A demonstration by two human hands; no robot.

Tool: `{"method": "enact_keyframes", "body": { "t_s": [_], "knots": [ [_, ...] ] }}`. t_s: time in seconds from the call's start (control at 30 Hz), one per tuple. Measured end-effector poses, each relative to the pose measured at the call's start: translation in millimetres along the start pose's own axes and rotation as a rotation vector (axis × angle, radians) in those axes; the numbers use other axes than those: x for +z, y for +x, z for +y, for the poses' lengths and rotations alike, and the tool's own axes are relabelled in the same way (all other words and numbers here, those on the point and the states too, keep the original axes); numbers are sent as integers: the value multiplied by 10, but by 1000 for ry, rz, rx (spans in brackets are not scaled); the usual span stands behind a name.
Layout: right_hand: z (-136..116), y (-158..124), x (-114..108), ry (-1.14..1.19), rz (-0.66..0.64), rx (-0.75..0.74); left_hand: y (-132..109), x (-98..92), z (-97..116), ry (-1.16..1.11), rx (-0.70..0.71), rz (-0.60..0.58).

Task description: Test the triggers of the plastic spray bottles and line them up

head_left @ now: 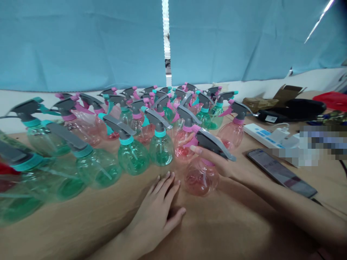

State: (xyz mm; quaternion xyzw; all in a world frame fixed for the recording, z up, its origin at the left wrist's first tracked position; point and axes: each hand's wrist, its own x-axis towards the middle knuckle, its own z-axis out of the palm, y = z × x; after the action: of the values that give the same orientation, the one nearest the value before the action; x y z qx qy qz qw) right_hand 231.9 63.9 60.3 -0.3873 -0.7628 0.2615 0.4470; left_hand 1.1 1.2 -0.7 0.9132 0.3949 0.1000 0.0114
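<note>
My right hand [214,159] is wrapped round the neck of a pink spray bottle [200,178] with a grey and pink trigger head. That bottle stands upright on the brown table, at the front of a crowd of similar bottles. Flat on the tabletop, fingers stretched forward and apart, lies my left hand [159,206], holding nothing. Just beyond its fingertips stands a green spray bottle [162,150] with a turquoise collar. Another green spray bottle [133,159] is beside it on the left.
Several green and pink spray bottles fill the table's left and back. On the right lie a phone [282,173], a white power strip [264,135] with plugs, a black object [292,109] and an open cardboard box [288,95]. A blue curtain [94,43] hangs behind.
</note>
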Motion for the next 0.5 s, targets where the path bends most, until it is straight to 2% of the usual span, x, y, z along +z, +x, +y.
{"method": "enact_keyframes", "body": {
  "t_s": [0.17,0.5],
  "knots": [
    [-79,27,4,26,-24,0,6,6,0,7,4,-6],
    [-36,73,47,72,-23,-53,10,-5,9,-5,-4,-5]
  ]
}}
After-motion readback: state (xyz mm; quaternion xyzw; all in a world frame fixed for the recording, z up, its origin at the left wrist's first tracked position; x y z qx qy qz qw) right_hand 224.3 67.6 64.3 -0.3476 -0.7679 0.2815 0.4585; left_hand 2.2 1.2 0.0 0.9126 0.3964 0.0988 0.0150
